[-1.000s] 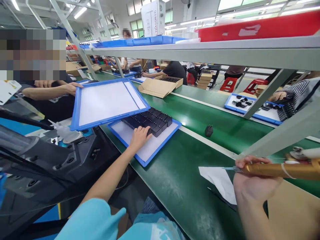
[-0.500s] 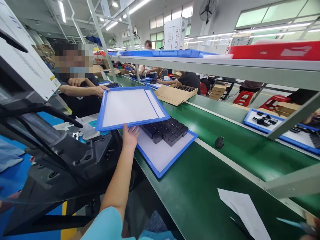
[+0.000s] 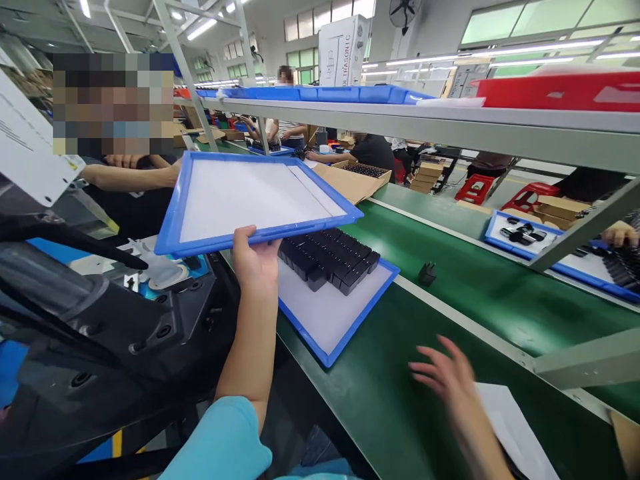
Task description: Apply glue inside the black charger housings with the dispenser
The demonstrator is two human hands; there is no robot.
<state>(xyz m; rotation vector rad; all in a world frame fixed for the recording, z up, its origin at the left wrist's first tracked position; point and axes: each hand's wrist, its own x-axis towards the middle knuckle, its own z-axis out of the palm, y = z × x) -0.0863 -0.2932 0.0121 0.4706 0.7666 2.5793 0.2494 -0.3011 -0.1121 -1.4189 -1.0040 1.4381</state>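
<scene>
My left hand grips the near edge of an empty blue-rimmed white tray, held up over the bench; a person's hand at the far left holds its other side. Below it lies a second blue tray carrying rows of several black adapters. My right hand hovers over the green conveyor belt with fingers spread and nothing in it, slightly blurred. A white paper sheet lies just right of that hand.
A single black adapter stands on the belt. A black machine fills the left. A grey shelf with blue and red bins runs overhead, with slanted struts. Further trays, cardboard boxes and other workers sit beyond.
My left hand rose from the adapters to take the empty tray's near edge and lift it. My right hand no longer shows the gold tool and reaches forward, open.
</scene>
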